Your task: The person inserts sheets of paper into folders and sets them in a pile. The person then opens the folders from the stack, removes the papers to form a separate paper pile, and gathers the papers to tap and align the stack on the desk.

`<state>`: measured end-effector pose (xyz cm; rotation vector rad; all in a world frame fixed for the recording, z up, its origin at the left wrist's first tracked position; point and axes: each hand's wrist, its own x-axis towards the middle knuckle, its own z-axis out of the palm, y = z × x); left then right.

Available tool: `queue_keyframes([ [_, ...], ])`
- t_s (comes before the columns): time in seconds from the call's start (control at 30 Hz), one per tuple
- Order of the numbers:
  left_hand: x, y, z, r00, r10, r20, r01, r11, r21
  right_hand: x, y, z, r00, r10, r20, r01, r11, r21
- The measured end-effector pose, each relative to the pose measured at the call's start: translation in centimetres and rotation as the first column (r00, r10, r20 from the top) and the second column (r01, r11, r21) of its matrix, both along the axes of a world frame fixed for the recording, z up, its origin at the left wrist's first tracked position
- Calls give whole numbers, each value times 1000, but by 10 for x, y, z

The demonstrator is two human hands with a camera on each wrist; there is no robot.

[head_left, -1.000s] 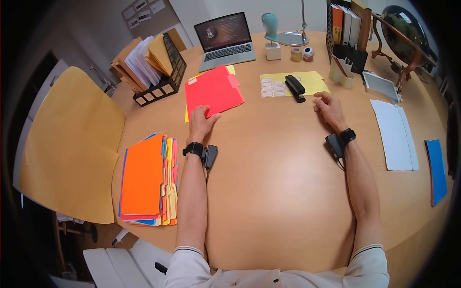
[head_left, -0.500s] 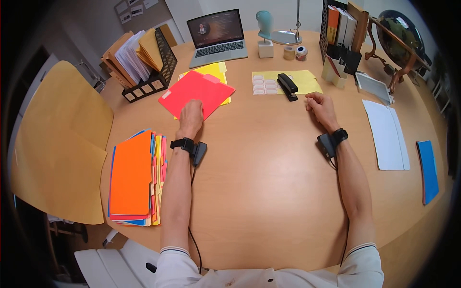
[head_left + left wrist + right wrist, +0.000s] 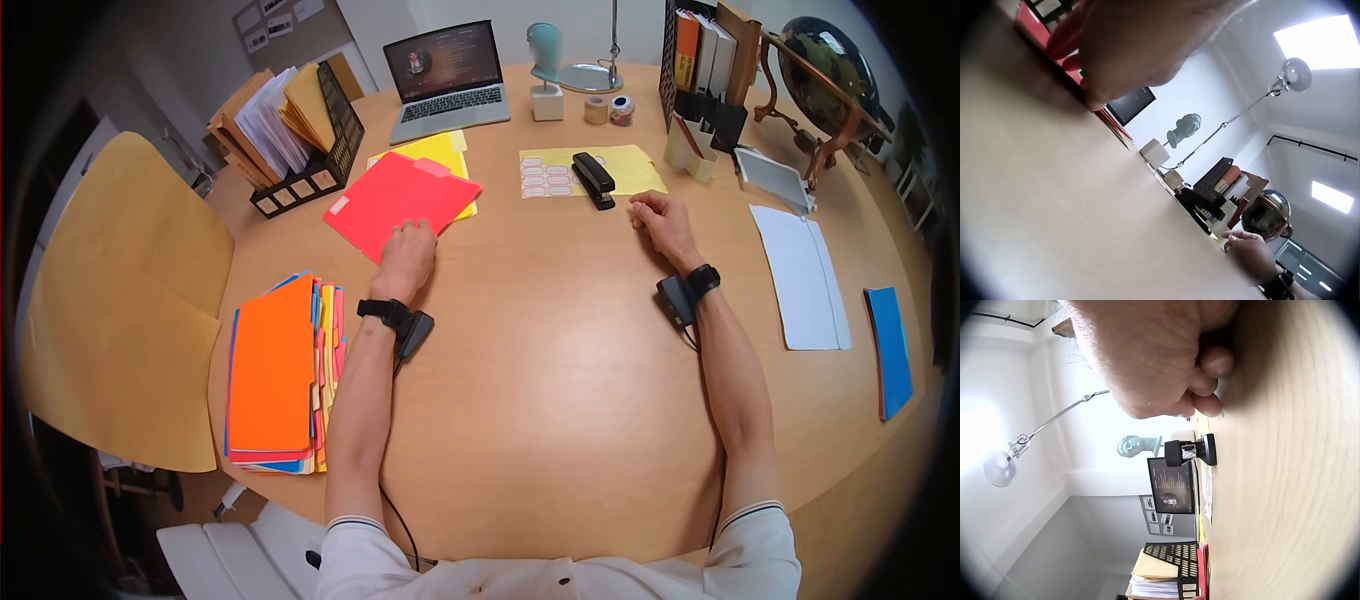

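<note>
- A person's left hand (image 3: 405, 258) rests with relaxed, slightly bent fingers on the near edge of a red folder (image 3: 395, 195), lying angled over a yellow folder (image 3: 455, 152) on a curved wooden desk (image 3: 560, 400).
- The right hand (image 3: 668, 228), loosely curled and holding nothing, rests near a black stapler (image 3: 594, 182) set on a yellow sheet (image 3: 632, 172) with white labels.
- An orange-topped folder stack (image 3: 272, 365) lies on the desk's left side; white paper (image 3: 802, 285) and a blue folder (image 3: 888, 350) lie at right.
- A laptop (image 3: 447, 95), a teal bust (image 3: 545, 52) on a white block and a globe (image 3: 825, 68) line the far side.
- Ceiling lights (image 3: 1332, 196) glow above pale walls and an articulated lamp (image 3: 1297, 74).
</note>
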<state>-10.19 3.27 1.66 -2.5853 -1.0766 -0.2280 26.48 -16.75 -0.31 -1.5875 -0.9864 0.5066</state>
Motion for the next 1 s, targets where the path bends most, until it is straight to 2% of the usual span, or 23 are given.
queue_keyframes([
  [0.07,0,1,0,999,7,51,-9,999,31,1,-1,2,1000,-12,12,12,998,-56],
  [0.17,0,8,4,998,-32,50,30,999,39,3,2,-3,1000,1,30,-1,1000,-1],
  [0.27,1,7,13,992,-38,118,34,999,31,5,4,-6,998,2,64,-2,1000,0],
  [0.33,4,0,21,972,16,234,18,990,-143,12,9,-15,997,21,76,-23,999,33],
  [0.37,6,-3,25,973,19,232,15,990,-143,14,12,-19,995,37,90,-43,997,64],
  [0.43,12,-10,32,959,65,278,11,964,-264,15,11,-21,995,32,93,-38,998,56],
  [0.6,33,-38,37,921,140,363,-3,936,-353,13,9,-16,995,13,102,-15,1000,14],
  [0.67,42,-43,33,915,140,377,11,928,-372,14,12,-21,994,30,106,-42,993,113],
  [0.7,46,-44,32,912,135,388,30,920,-391,17,10,-23,994,29,107,-41,993,107],
  [0.77,51,-44,35,907,129,400,50,912,-406,4,1,-4,991,36,129,-33,999,-24],
  [0.8,54,-44,39,909,122,399,60,907,-416,-6,-3,7,991,36,132,-33,999,-22],
  [0.87,59,-35,40,910,113,399,72,904,-422,-37,-9,23,980,84,-181,-98,993,-69],
  [0.93,68,-19,34,883,164,440,63,887,-458,-69,-4,23,945,182,-271,-203,978,-55],
  [1.0,78,-17,36,868,165,468,75,889,-453,-112,-6,33,849,337,-408,-377,926,-20],
])
